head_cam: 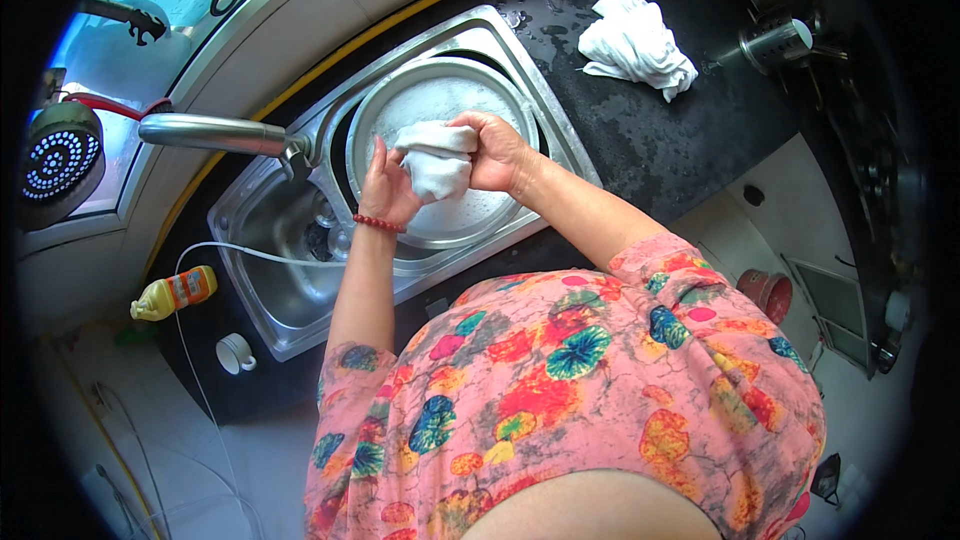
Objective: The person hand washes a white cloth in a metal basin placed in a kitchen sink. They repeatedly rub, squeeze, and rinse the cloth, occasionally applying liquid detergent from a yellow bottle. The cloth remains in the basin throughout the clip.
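Note:
A folded, wet-looking white cloth (439, 163) is held between my hands, above a round metal basin (487, 229) of sudsy water. My right hand (495, 154) grips the cloth's right side, fingers curled over its top edge. My left hand (388, 187), with a red bead bracelet at the wrist, is at the cloth's left side; its thumb points up and its palm faces the cloth. How firmly those left fingers hold is partly hidden. The basin sits in the right bowl of a steel double sink (574, 154). A wrung white cloth (637, 45) lies on the counter at the upper right.
A steel faucet (217, 133) reaches left over the sink edge. A thin white hose (255, 250) crosses the left bowl (262, 270). On the black counter (637, 157) are a yellow bottle (174, 292), a white mug (235, 354) and a perforated steel utensil holder (776, 45).

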Available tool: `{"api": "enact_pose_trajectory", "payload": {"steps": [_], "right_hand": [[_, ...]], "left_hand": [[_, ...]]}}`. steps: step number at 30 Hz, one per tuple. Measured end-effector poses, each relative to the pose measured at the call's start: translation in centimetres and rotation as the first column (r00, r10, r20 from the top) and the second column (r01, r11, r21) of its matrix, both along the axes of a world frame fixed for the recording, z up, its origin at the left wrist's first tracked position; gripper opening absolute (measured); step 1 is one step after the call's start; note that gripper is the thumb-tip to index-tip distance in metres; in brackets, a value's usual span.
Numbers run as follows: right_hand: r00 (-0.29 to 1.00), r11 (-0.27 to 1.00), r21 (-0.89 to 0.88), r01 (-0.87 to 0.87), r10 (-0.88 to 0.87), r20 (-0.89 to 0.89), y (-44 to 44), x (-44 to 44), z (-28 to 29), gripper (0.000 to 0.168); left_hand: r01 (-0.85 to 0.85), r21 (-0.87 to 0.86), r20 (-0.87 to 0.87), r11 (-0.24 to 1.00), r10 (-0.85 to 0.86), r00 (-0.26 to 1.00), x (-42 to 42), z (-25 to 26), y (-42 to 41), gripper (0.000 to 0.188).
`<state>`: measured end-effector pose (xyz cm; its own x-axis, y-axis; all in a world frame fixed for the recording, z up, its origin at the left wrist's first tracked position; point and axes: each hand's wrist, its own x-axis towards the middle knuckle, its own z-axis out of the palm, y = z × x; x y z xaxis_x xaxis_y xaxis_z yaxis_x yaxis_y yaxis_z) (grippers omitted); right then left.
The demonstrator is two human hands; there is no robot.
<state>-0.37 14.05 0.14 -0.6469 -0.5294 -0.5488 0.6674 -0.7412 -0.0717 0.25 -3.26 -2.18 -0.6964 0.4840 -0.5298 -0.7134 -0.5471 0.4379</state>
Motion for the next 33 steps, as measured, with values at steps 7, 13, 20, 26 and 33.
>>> {"api": "enact_pose_trajectory", "payload": {"steps": [7, 13, 20, 26, 33], "right_hand": [[0.997, 0.997, 0.041, 0.071, -0.072, 0.022, 0.3, 0.1, -1.1, 0.053], [0.978, 0.997, 0.035, -0.066, 0.072, -0.198, -0.3, -0.2, -4.5, 0.049], [0.998, 0.992, 0.128, 0.025, -0.032, 0.058, -0.6, -0.1, -3.7, 0.032], [0.997, 0.998, -0.014, 0.062, -0.063, -0.051, -1.1, -1.0, -4.5, 0.016], [0.967, 0.899, 0.428, 0.091, 0.024, -0.254, -2.5, -1.0, -3.6, 0.021]], "left_hand": [[-0.314, -0.368, -0.388, 0.875, 0.162, 0.907, -1.1, 1.1, 1.7, 0.007], [-0.783, -0.588, -0.586, 0.204, -0.775, 0.238, 2.4, 4.4, 7.9, 0.024], [-0.825, -0.545, -0.669, 0.147, -0.670, 0.323, 1.2, 1.3, 8.0, 0.027], [-0.752, -0.640, -0.697, 0.157, -0.530, 0.483, -0.7, -0.8, 7.3, 0.019], [-0.615, -0.626, -0.689, 0.479, 0.030, 0.724, -2.2, -2.0, 5.1, 0.015]]}}
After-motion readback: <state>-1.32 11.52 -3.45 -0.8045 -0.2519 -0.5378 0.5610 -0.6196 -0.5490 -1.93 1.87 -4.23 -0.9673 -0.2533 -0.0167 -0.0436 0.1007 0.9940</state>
